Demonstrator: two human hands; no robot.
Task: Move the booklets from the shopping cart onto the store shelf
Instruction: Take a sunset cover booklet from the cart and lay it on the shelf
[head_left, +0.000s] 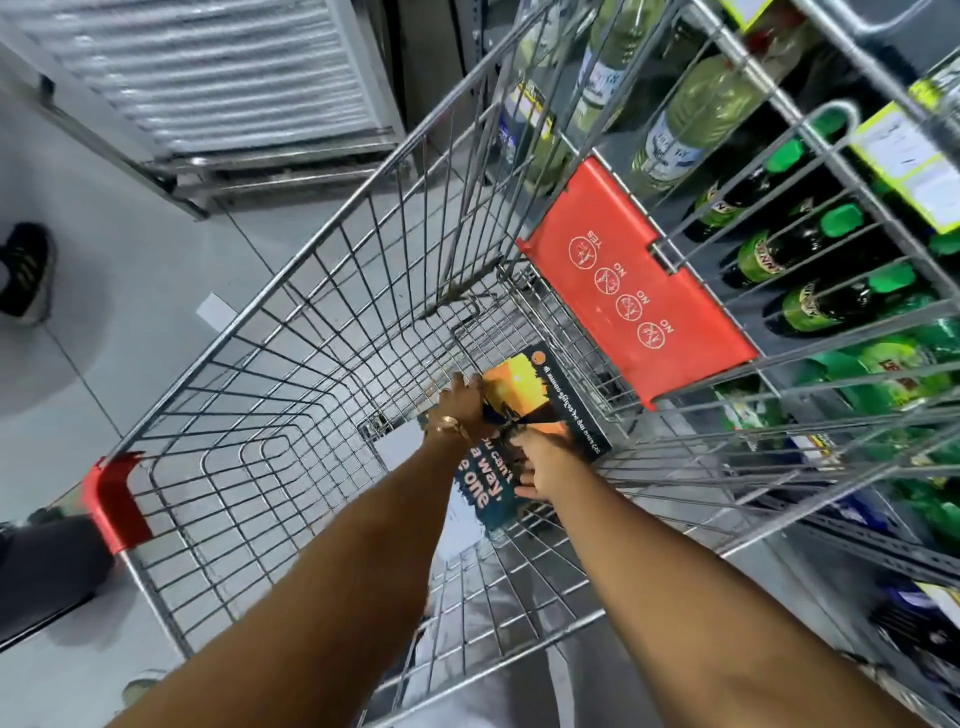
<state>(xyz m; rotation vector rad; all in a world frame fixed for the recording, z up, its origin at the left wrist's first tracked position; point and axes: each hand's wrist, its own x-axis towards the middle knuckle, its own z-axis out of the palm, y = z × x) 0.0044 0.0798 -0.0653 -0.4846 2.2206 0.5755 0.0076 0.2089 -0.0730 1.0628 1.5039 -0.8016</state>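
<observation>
Both my arms reach down into the wire shopping cart (291, 374). On the cart's floor lie booklets: an orange and black one (540, 395) on top, and a dark teal one with white and orange lettering (491, 491) nearer to me. My left hand (462, 402), with a gold bracelet at the wrist, grips the left edge of the orange booklet. My right hand (543, 462) rests on the stack with its fingers curled at the booklets' near part. The store shelf (810, 218) rises on the right behind the cart's wire.
A red child-seat flap (634, 280) with warning symbols hangs inside the cart. Green and clear bottles (826, 306) fill the shelf on the right. A metal shutter unit (208, 78) stands at the upper left. Another person's shoe (26, 270) is on the grey floor at the left.
</observation>
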